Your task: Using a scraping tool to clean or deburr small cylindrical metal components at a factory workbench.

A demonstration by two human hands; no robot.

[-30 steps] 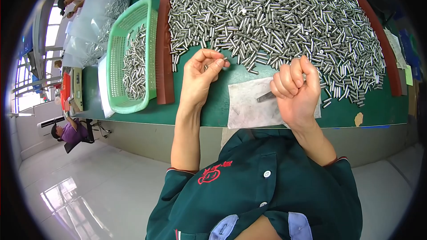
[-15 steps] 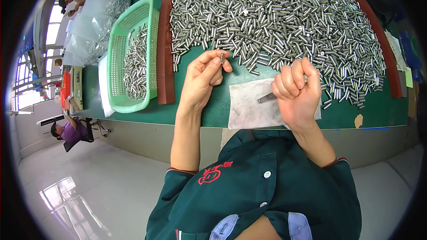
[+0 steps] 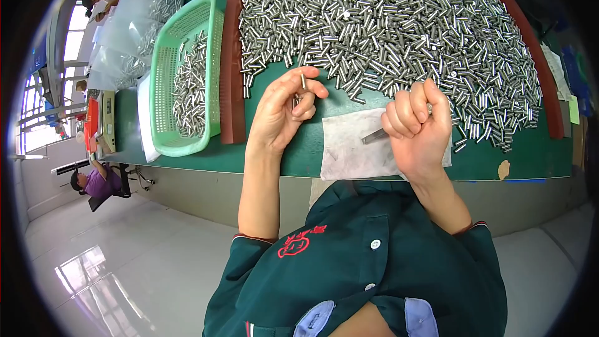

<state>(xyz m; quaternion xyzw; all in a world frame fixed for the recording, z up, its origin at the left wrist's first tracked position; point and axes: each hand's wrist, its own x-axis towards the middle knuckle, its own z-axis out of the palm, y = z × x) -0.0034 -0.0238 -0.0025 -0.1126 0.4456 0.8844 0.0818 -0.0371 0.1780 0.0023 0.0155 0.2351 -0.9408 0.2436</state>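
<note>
A small shiny metal pin (image 3: 304, 81) stands between the thumb and fingers of my left hand (image 3: 282, 107), over the table just short of a big pile of such metal pins (image 3: 380, 25). Another pin seems to show among the curled fingers, partly hidden. My right hand (image 3: 417, 126) is closed in a fist above a stained white cloth (image 3: 342, 153). From its little-finger side sticks out a flat grey metal tool (image 3: 373, 136); the rest of it is hidden in the fist, so its kind cannot be made out.
A green plastic basket (image 3: 160, 93) partly filled with pins stands left of a dark red rail (image 3: 233, 87); another rail (image 3: 527, 43) bounds the pile on the right. Clear bags of pins (image 3: 134, 15) lie at the far left. Two other people are beyond, left.
The pin in my left hand has tilted and shifted slightly left, and the fingers have rolled, opening the palm a little more. My right hand has barely moved.
</note>
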